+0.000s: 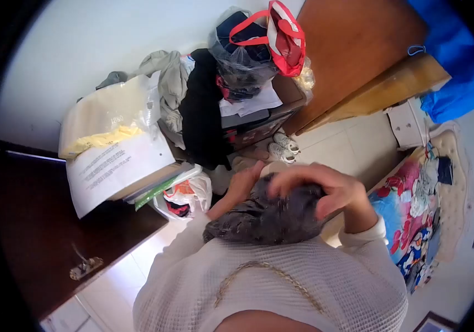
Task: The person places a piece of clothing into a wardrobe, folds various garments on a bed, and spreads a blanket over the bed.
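A dark, crumpled bundle (275,216), shiny and wrinkled, rests against the front of my white shirt. At its upper left edge is my left hand (241,188), its fingers partly hidden and pointing toward the top of the bundle; what they grip cannot be made out. Over the bundle's right side arches my right hand (323,185), slightly blurred, with thumb and fingers spread apart. The bundle's underside and its contents are out of sight.
Clothes (201,105), papers (115,166) and a red-handled bag (287,41) are piled along the wall. A white plastic bag (198,193) hangs low at the left. Shoes (284,148) lie on the floor. A bed with a colourful cover (397,216) is at the right.
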The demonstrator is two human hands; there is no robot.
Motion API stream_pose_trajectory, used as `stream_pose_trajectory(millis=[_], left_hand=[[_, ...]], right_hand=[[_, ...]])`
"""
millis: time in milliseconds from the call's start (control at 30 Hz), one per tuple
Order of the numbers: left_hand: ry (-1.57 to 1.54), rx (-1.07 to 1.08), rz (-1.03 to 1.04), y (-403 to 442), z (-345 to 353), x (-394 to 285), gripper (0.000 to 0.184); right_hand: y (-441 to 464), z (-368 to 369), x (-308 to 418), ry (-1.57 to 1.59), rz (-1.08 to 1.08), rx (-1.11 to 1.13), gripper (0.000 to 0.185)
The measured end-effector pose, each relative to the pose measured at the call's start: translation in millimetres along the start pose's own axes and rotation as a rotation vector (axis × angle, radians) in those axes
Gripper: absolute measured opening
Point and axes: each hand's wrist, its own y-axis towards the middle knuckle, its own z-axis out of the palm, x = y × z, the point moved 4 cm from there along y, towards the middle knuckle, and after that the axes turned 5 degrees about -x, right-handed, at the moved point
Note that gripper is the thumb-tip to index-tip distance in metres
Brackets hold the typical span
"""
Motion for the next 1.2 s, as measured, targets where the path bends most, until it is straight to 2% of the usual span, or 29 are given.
stream_pose_trajectory(millis=[33,100,133,167,200,233,267,300,367,400,433,500,533,567,633,700,733,767,800,867,900,933,1000,1033,1067,1100,1133,1167,1200], left_hand=[[0.152,0.004,0.038,-3.1,-0.3,-15.9,0.039],[0.080,-0.044,0.090,-10.7,21.4,-5.2,0.036],[0.050,-0.063,0.121,-15.0,27.1,-5.4,0.034],[0.021,-0.082,0.153,-19.4,32.6,-5.6,0.032],[0.103,-0.089,0.046,-23.3,33.4,-4.6,0.030],[0.229,-0.118,0.012,-25.9,31.8,-10.1,0.031],[0.355,-0.141,-0.026,-28.7,30.4,-15.7,0.032],[0.354,-0.149,-0.048,-32.6,30.7,-20.1,0.032],[0.286,-0.233,-0.289,-47.1,28.5,-16.4,0.042],[0.245,-0.265,-0.399,-55.9,24.5,-11.9,0.053],[0.141,-0.454,-0.379,-64.7,20.4,0.3,0.057],[0.120,-0.641,-0.539,-97.7,-3.9,43.0,0.051],[-0.155,-0.738,-0.517,-115.8,-33.9,13.0,0.052],[-0.491,-0.816,-0.619,-150.1,-46.2,24.8,0.059],[-1.060,-0.862,-0.286,-200.2,-63.2,9.9,0.075],[-0.808,-0.799,-0.105,-231.7,-69.0,-27.2,0.093],[-0.690,-0.715,-0.066,-242.2,-67.5,-33.5,0.100],[-0.742,-0.718,0.007,-253.2,-54.3,-43.8,0.102],[-0.768,-0.660,-0.072,-267.2,-43.3,-53.4,0.104],[-0.784,-0.677,-0.234,-292.7,-16.8,-61.9,0.103],[-0.773,-0.753,-0.318,-303.8,-6.2,-62.8,0.100],[-0.669,-0.736,-0.424,-329.1,8.6,-42.2,0.074],[-0.300,-0.629,-0.423,-358.7,24.1,-27.6,0.057],[-0.249,-0.551,-0.465,-374.3,32.0,-31.1,0.052],[-0.138,-0.612,-0.426,-390.9,38.6,-42.6,0.049],[-0.113,-0.620,-0.435,-398.1,43.1,-59.1,0.054],[-0.012,-0.692,-0.398,-417.0,51.0,-54.3,0.059],[0.090,-0.761,-0.364,-437.7,59.4,-48.1,0.063],[0.256,-0.827,-0.347,-458.3,56.4,-52.5,0.066]], right_hand=[[-5.1,-9.0,0.7,0.004,0.005,0.021,0.056],[-10.3,-19.7,1.2,-0.347,-0.028,0.042,0.060],[-10.1,-18.0,-5.0,-0.343,-0.034,0.052,0.060],[-7.1,-4.7,-21.5,-0.327,0.038,0.202,0.060],[-6.5,9.4,-40.4,-0.311,0.109,0.349,0.060],[-7.9,17.3,-67.0,-0.444,0.137,0.379,0.062],[-10.3,23.0,-78.1,-0.476,0.103,0.310,0.051],[-9.5,25.0,-83.7,-0.464,0.097,0.331,0.051],[-11.4,33.2,-93.5,-0.441,0.148,0.403,0.036],[-11.1,33.7,-89.6,-0.378,0.088,0.336,0.029],[-11.6,32.9,-89.3,-0.366,0.089,0.369,0.029],[-7.6,19.1,-80.4,-0.319,-0.081,0.280,0.037],[-6.9,12.5,-76.9,-0.273,-0.046,0.238,0.040],[-6.5,7.0,-73.0,-0.229,-0.008,0.193,0.043],[-1.1,5.6,-66.7,-0.098,-0.073,0.150,0.048],[11.7,28.0,-48.3,0.045,-0.187,0.230,0.043],[16.2,46.1,-46.3,0.085,-0.078,0.221,0.044],[19.0,68.0,-48.6,0.124,0.036,0.210,0.045],[22.1,88.2,-49.4,0.300,0.006,0.137,0.043],[23.7,129.1,-32.5,0.405,-0.051,0.261,0.042],[20.3,150.1,-27.2,0.499,-0.042,0.302,0.041],[16.9,175.0,-22.5,0.545,-0.043,0.399,0.040],[8.0,227.9,-22.6,0.744,0.001,0.580,0.038],[4.3,246.1,-28.0,0.741,0.013,0.592,0.038],[0.7,257.7,-23.5,0.270,-0.463,0.466,0.041],[-3.2,274.5,-16.6,0.282,-0.392,0.466,0.038],[-4.1,293.5,-6.6,0.482,-0.098,0.455,0.035],[-3.7,310.5,-0.5,0.488,-0.007,0.414,0.032],[0.2,325.9,5.8,0.432,-0.005,0.393,0.029]])
